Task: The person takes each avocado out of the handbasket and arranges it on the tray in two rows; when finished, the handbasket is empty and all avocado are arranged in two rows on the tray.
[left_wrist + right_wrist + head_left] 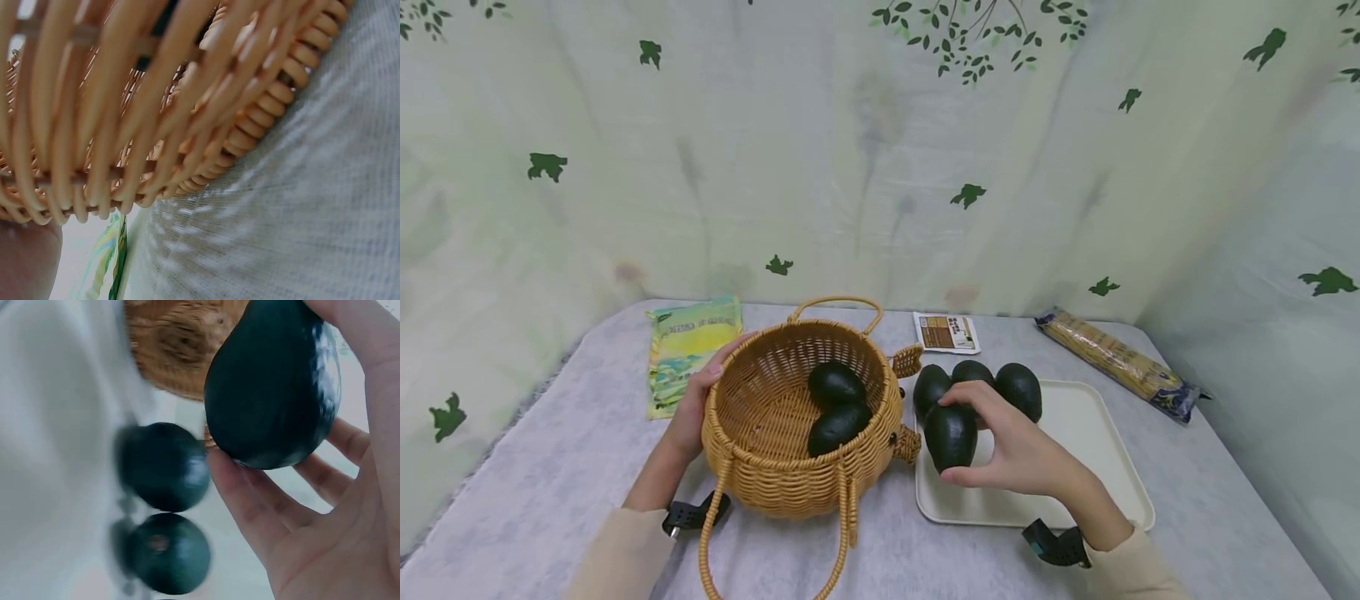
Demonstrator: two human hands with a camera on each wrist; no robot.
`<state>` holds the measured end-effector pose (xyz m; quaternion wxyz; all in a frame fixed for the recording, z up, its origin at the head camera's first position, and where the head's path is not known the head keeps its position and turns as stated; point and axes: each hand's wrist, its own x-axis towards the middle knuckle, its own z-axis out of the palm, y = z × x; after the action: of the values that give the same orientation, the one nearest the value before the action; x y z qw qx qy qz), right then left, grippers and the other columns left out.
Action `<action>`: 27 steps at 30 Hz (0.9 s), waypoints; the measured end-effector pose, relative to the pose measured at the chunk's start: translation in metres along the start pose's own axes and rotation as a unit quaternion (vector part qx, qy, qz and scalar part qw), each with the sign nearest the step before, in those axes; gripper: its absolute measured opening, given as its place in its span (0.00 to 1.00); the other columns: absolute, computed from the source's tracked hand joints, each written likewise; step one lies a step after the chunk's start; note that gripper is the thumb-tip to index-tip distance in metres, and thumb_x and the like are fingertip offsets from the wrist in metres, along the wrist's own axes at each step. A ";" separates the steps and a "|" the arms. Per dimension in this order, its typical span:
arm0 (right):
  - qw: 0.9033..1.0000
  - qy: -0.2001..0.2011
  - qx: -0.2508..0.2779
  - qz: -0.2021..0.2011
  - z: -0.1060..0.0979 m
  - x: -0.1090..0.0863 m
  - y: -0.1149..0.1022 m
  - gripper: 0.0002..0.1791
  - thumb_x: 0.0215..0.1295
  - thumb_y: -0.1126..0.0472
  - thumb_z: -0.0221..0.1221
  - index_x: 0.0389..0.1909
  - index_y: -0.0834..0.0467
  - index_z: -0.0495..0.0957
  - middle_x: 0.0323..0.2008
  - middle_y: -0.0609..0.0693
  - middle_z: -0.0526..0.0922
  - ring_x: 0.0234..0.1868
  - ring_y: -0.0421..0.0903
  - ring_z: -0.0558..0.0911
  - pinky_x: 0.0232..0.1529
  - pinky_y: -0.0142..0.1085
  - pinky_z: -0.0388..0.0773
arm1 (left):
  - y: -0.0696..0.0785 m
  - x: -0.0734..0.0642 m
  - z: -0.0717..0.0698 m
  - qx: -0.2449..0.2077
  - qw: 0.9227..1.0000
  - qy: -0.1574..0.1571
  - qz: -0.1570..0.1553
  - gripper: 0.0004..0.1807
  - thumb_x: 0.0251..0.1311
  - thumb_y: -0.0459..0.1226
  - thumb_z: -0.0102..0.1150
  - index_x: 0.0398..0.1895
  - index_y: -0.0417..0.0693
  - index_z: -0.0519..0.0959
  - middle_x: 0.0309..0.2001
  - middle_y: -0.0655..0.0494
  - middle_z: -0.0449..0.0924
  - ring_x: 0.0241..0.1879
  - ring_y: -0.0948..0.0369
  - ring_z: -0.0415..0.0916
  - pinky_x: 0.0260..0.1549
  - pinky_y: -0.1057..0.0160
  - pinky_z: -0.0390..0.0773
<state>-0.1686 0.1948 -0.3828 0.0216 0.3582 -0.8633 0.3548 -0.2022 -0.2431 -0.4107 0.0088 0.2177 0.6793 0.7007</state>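
Note:
My left hand [694, 408] holds the round wicker basket [790, 479] by its left side, its fingers lying along the outer wall. Two dark green avocados [837, 385] lie inside the basket toward its right. In my right hand [1007, 450] is another avocado [950, 437], pinched between thumb and fingers above the left part of a cream tray [1075, 483]. Three more avocados [1018, 390] sit behind it on the tray; the right wrist view shows two avocados [170, 553] beyond the fingers. Basket weave [125, 112] fills much of the left wrist view, hiding most of that hand.
A yellow-green packet [688, 358] lies behind my left hand. Behind the tray are a small brown-and-white packet [946, 333] and a long pasta pack [1116, 362] at right. Loop handles [842, 533] hang off the basket's front. A leaf-print curtain [865, 167] encloses the table.

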 end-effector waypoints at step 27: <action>0.999 -0.023 0.016 0.045 0.035 -0.014 0.016 0.47 0.45 0.41 0.80 0.66 0.48 0.69 0.65 0.41 0.70 0.65 0.41 0.72 0.59 0.40 0.79 | -0.003 0.000 -0.003 0.000 1.000 -0.007 -0.001 0.34 0.78 0.49 0.23 0.84 0.50 0.49 0.75 0.58 0.58 0.75 0.54 0.57 0.66 0.65 0.67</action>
<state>-0.1609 0.1892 -0.4224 -0.0206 0.3270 -0.8732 0.3608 -0.2041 -0.2454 -0.4131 0.0147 0.2217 0.6792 0.6995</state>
